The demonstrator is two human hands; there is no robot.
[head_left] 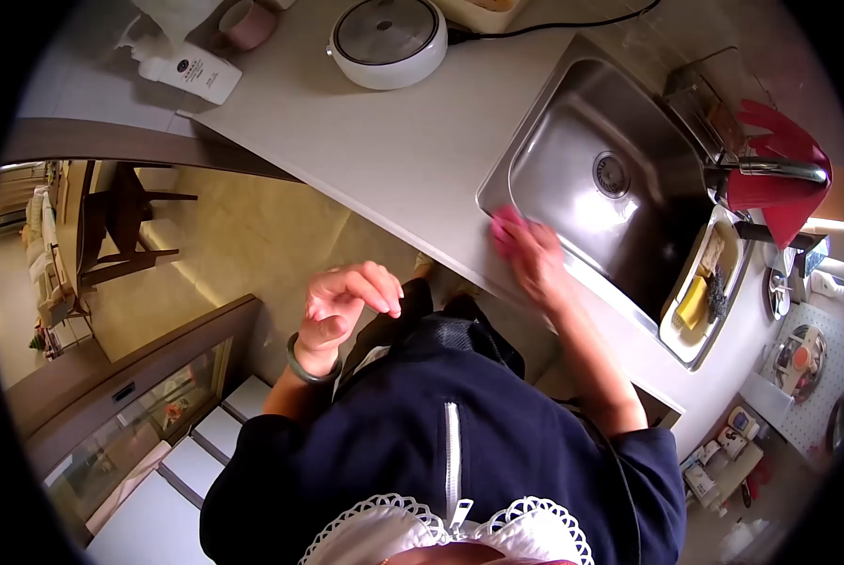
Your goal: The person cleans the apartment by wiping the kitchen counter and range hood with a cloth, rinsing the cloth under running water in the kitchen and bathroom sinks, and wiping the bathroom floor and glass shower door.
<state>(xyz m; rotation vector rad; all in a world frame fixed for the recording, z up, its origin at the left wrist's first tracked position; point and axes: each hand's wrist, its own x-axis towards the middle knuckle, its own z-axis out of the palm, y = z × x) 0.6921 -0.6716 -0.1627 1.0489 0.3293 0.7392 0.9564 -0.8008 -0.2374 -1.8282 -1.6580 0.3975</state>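
Note:
My right hand [538, 264] is closed on a pink cloth [508, 232] and presses it against the counter at the near left corner of the steel sink [535, 122]. Part of the cloth is hidden under my fingers. My left hand [346, 299] hangs in the air in front of my body, off the counter's edge. Its fingers are loosely curled and apart, with nothing in them. A bracelet circles that wrist.
A white round appliance with a dark lid [389, 47] stands on the counter [346, 141]. Farther left are a white pump bottle [191, 73] and a pink mug [247, 24]. Red gloves [770, 141] hang by the faucet [779, 169]; a tray holds a yellow sponge [693, 301].

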